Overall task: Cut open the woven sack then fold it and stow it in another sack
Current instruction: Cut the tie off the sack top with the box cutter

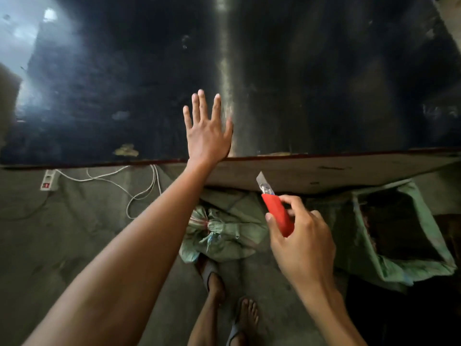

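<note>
Sack-cutting hasn't started yet from what I can see, so the knife is out but nothing's under it. Right hand [301, 242] is wrapped around a red box cutter [278, 212], thumb and fingers pinching the handle, blade pushed out and pointing up toward the table edge, not touching anything. Left hand [207, 131] is empty, fingers spread wide, palm flat down on the dark table [324, 83] just past its near edge.

The tied green sack [219, 231] sits on the floor under the table edge, just in front of the person's sandalled feet [224, 303], its neck bunched and knotted. A second green sack [399, 231] stands open to the right, mouth gaping, so I'd guess that's where the folded one goes.

My two cents on doing this well: get the sack up flat on the table first, pin it with that open left hand, and cut away from the pinning fingers along a seam. Keep the blade short, woven plastic snags.

Further out, a white power strip [49, 181] and cord [139, 188] lie on the floor to the left.
</note>
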Action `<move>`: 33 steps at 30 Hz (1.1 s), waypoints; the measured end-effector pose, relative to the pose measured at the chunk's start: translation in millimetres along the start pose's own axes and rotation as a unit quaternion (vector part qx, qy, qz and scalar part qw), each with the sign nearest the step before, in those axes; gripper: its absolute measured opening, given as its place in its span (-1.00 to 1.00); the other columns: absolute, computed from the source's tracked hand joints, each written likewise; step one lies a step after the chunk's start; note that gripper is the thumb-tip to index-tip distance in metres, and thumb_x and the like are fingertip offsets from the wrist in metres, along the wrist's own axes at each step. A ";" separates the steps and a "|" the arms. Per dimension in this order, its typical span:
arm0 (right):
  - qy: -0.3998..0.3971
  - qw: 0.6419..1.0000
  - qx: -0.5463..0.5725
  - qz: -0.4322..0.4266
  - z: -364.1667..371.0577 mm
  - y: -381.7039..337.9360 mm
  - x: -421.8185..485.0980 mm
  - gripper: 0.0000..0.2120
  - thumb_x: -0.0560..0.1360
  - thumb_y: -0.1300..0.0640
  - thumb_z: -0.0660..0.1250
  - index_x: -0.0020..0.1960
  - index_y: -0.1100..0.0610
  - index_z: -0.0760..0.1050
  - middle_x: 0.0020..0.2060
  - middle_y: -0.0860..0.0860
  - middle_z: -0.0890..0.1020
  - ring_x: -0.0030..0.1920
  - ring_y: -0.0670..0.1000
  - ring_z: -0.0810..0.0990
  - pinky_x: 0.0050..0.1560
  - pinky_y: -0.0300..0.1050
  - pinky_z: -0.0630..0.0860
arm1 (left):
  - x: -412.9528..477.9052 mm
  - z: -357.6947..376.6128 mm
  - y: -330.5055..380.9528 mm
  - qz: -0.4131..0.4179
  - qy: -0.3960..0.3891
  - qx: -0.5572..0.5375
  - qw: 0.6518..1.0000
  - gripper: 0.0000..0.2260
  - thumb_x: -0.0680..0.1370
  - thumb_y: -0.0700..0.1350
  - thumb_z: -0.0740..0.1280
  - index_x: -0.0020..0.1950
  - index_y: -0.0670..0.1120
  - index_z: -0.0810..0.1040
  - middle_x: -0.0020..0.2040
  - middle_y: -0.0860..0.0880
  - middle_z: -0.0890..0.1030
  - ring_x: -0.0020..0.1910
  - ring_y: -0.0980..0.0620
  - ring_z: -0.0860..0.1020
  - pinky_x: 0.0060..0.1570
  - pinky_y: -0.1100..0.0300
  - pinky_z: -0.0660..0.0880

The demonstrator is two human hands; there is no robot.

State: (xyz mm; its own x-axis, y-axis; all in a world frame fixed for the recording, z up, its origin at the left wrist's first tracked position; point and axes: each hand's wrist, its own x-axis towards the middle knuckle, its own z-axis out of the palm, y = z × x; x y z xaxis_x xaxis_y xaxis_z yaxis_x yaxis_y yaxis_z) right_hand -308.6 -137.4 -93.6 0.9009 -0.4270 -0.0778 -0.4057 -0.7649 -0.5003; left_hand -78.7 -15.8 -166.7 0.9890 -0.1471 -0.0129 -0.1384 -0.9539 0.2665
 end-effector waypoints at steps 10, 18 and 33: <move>-0.107 0.993 -0.013 0.050 105.0 54.3 -82.5 -0.68 0.43 -0.13 0.37 0.16 -0.09 0.51 -0.15 0.06 0.69 -0.08 0.17 0.62 -0.11 -0.01 0.54 | -218.0 72.9 -62.7 0.023 0.008 -0.108 0.994 -0.43 0.61 -0.03 0.23 0.62 -0.09 0.22 0.66 -0.17 0.14 0.66 -0.13 0.08 0.62 -0.06 0.05; -0.160 0.984 -0.059 0.050 224.0 114.2 -84.7 -0.71 0.48 -0.09 0.38 0.18 -0.07 0.52 -0.08 -0.01 0.71 0.00 0.16 0.62 -0.11 0.00 0.54 | -302.4 228.7 -169.9 -0.058 -0.203 -0.053 0.976 -0.32 0.49 0.14 0.06 0.55 -0.15 0.34 0.55 -0.16 0.40 0.57 -0.18 0.29 0.53 -0.06 0.26; -0.108 0.988 -0.061 -0.097 388.3 202.3 48.0 -0.63 0.46 -0.15 0.43 0.23 -0.10 0.56 0.06 -0.03 0.71 0.08 0.11 0.66 0.01 0.00 0.60 | -139.8 453.2 -261.3 0.262 -0.173 0.136 0.940 -0.21 0.40 0.14 0.46 0.58 -0.04 0.31 0.52 -0.12 0.44 0.55 -0.15 0.34 0.59 -0.07 0.12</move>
State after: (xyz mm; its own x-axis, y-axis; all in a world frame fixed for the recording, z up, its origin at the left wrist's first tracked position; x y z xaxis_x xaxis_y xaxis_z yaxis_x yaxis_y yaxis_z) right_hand -287.6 -125.4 -533.3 0.9701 -0.1632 -0.1795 -0.2254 -0.8799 -0.4182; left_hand -204.1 135.4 -671.3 0.7126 -0.6464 -0.2726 -0.6558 -0.7518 0.0686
